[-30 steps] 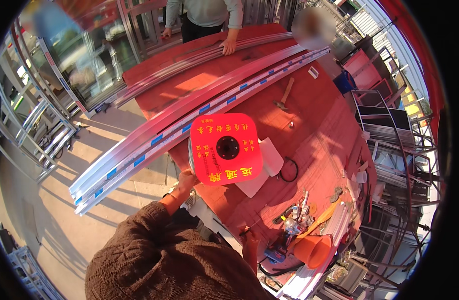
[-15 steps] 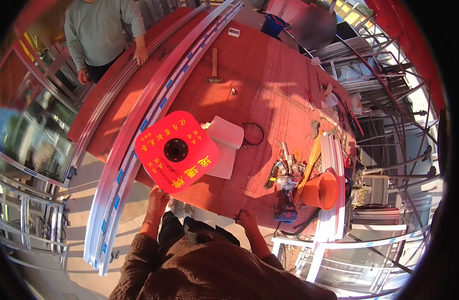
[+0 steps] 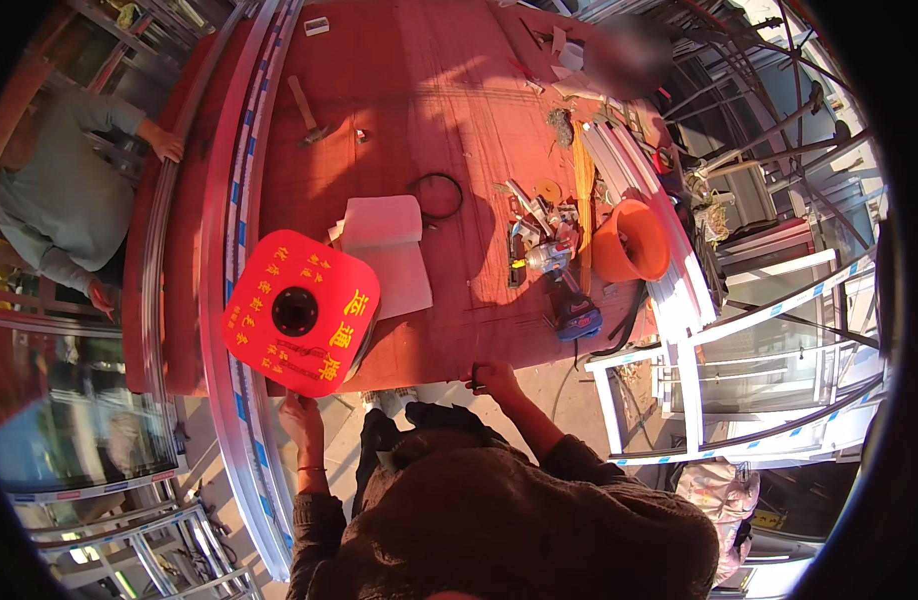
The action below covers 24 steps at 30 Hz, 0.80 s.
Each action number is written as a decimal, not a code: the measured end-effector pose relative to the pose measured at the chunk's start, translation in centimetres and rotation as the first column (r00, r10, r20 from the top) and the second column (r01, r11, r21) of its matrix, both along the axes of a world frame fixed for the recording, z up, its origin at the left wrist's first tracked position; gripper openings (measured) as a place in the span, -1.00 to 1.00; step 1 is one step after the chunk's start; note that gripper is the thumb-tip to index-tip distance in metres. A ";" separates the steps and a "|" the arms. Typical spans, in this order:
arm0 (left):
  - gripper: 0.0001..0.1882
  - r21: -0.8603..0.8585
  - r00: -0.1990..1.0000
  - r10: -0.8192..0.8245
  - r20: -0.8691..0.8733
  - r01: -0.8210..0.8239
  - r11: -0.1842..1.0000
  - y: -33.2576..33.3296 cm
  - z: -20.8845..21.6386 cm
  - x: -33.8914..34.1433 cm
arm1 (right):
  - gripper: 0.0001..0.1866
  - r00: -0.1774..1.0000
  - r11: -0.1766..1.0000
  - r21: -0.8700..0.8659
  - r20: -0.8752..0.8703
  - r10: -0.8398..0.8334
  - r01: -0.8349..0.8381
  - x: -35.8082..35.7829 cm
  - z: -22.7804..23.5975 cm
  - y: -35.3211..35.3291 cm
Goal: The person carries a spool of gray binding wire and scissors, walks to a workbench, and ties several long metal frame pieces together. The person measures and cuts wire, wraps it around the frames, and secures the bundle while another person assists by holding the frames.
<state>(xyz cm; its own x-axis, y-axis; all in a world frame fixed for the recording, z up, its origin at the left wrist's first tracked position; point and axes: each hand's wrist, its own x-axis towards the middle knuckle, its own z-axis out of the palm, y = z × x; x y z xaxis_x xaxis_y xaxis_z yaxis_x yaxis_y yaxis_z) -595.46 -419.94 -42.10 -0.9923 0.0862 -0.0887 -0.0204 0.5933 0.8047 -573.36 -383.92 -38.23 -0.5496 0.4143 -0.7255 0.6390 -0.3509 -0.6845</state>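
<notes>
A red square reel with rounded corners, yellow writing and a black round centre (image 3: pixel 351 290) sits at the near left of the table, by the long profiles. My left hand (image 3: pixel 301 415) is at its near edge, fingers drawn together; what they hold, if anything, is hidden. At the table's front edge my right hand (image 3: pixel 496 383) is closed around a small dark looped thing (image 3: pixel 475 378), its kind too small to tell. White paper sheets (image 3: pixel 384 225) lie beside the reel, with a thin black ring of cord (image 3: pixel 439 195) close by.
Long metal profiles (image 3: pixel 241 150) with blue-white tape run along the left and overhang the near edge. A hammer (image 3: pixel 305 108) lies farther back. To the right are a cordless drill (image 3: pixel 573 308), an orange bucket (image 3: pixel 634 240) and white profiles (image 3: pixel 669 240). Another person (image 3: pixel 64 195) stands left.
My view has turned right, so the table and its contents appear shifted left. The other person's arm is now on the left profiles. Both my hands stay near the table's front edge.
</notes>
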 end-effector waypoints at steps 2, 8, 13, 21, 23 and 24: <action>-0.72 0.129 0.996 0.042 0.072 -0.051 0.990 -1.0 1.4 0.2 | -0.77 0.999 0.999 -0.012 -0.037 -0.031 0.031 0.2 -0.1 -0.2; -0.67 0.233 0.966 0.113 0.231 -0.167 0.958 -4.3 6.4 -0.8 | -0.70 0.984 0.983 -0.056 -0.026 -0.174 0.172 0.6 0.2 -1.1; -0.76 0.166 0.922 -0.319 0.220 0.287 0.943 -4.5 11.7 -2.5 | -0.72 0.986 0.986 0.009 -0.015 -0.167 0.167 0.6 0.3 -2.4; -0.82 -0.038 0.898 -0.410 -0.157 0.409 0.912 2.1 15.7 -9.9 | -0.71 0.970 0.970 0.008 0.016 -0.244 0.244 1.5 0.3 -4.7; -0.78 -0.210 0.834 -0.525 -0.172 0.490 0.846 4.2 14.6 -11.7 | -0.69 0.960 0.961 0.003 0.053 -0.275 0.275 1.7 0.4 -5.0; -0.78 -0.258 0.803 -0.569 -0.174 0.521 0.814 5.1 13.9 -12.2 | -0.68 0.952 0.954 -0.004 0.068 -0.298 0.299 1.8 0.5 -5.2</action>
